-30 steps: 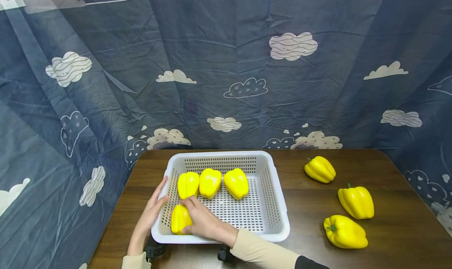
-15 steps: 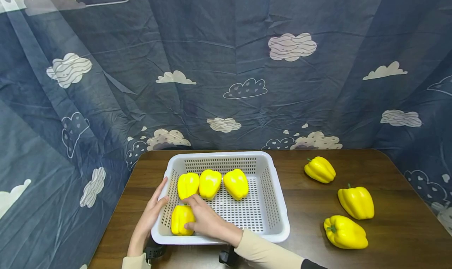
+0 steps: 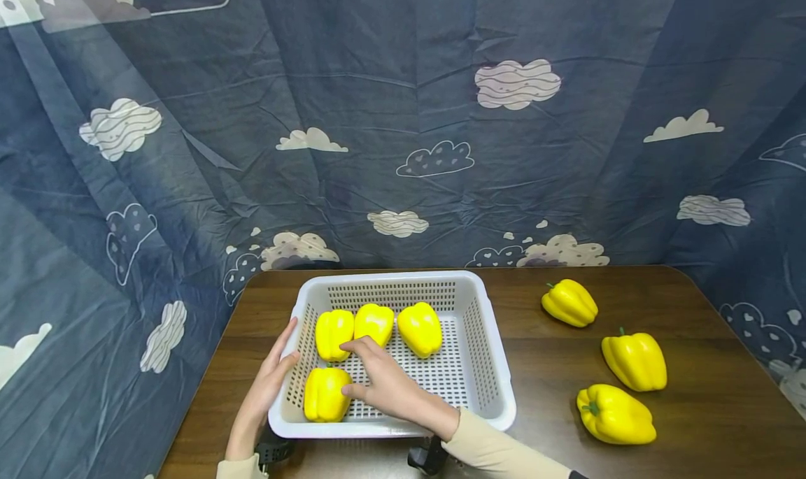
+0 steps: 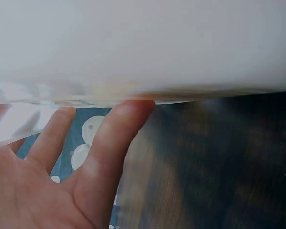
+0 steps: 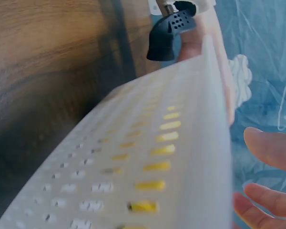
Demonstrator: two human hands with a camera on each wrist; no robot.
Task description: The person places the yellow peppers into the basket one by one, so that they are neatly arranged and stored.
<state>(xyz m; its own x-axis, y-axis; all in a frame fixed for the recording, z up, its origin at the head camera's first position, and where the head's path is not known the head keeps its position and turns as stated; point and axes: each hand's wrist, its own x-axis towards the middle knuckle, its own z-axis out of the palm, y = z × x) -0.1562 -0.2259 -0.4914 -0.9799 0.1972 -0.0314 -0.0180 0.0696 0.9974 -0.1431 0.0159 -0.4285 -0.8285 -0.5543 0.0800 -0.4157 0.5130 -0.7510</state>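
Note:
A white perforated plastic basket (image 3: 441, 412) stands on the wooden table with several yellow bell peppers in it. My left hand (image 3: 267, 384) rests its fairly straight fingers against the basket's left side; its thumb touches the rim in the left wrist view. Over the basket's front part, my right hand (image 3: 397, 391) has its thumb and fingers spread, holding nothing. Just left of that thumb lies the front-left bell pepper (image 3: 327, 394). Behind it sit a left pepper (image 3: 334, 332), a middle pepper (image 3: 374, 322) and a right pepper (image 3: 420, 329) in a row.
On the table (image 3: 535, 367) right of the basket lie three more yellow peppers: a far one (image 3: 569, 303), a middle one (image 3: 634, 360) and a near one (image 3: 616, 414). A dark blue cloud-print cloth (image 3: 434, 115) hangs behind the table.
My right hand has let go of the front-left bell pepper and moved right, its fingers spreading. The pepper stays in the basket's front-left corner. My left hand keeps its place.

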